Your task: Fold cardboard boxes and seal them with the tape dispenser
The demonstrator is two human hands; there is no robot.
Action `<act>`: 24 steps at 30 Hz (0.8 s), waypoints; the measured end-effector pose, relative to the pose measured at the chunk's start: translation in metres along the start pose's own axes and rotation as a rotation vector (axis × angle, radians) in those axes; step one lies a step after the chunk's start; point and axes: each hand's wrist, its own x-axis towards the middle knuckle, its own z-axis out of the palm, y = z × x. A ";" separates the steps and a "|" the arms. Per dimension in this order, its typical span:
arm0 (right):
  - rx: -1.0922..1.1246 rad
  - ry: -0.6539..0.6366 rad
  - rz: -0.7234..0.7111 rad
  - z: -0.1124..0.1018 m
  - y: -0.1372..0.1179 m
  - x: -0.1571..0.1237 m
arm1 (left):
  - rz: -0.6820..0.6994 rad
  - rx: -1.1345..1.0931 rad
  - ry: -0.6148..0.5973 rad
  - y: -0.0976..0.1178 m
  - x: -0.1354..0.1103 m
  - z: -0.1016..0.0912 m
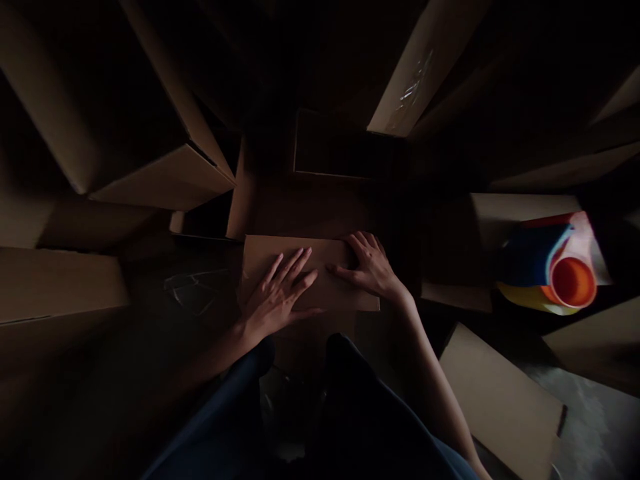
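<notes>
A brown cardboard box [325,250] lies in front of my knees, with a flat panel facing up. My left hand [283,287] rests on the left part of that panel, palm down with its fingers spread. On the right end lies my right hand [367,267], its fingers apart and reaching over the far edge while the thumb points left across the cardboard. Neither hand is wrapped round anything. The light is dim, so the lower part of the box and what lies under it are hard to make out.
Large cardboard boxes [165,177] stand at the left and back, some taped. To the right, an open box [525,203] bears colourful plastic items [573,280], orange, blue and yellow. A flat cardboard piece [500,393] lies on the floor [590,413]. Clear plastic scrap [195,290] lies at left.
</notes>
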 end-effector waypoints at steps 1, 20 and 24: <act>0.001 0.005 0.002 0.000 0.000 0.000 | 0.002 0.003 0.004 0.000 0.000 0.000; -0.166 0.248 -0.064 0.019 -0.006 -0.008 | -0.005 0.001 0.013 0.001 0.002 -0.002; -0.169 0.275 -0.074 0.020 -0.006 -0.008 | -0.006 0.001 -0.003 0.001 0.002 -0.003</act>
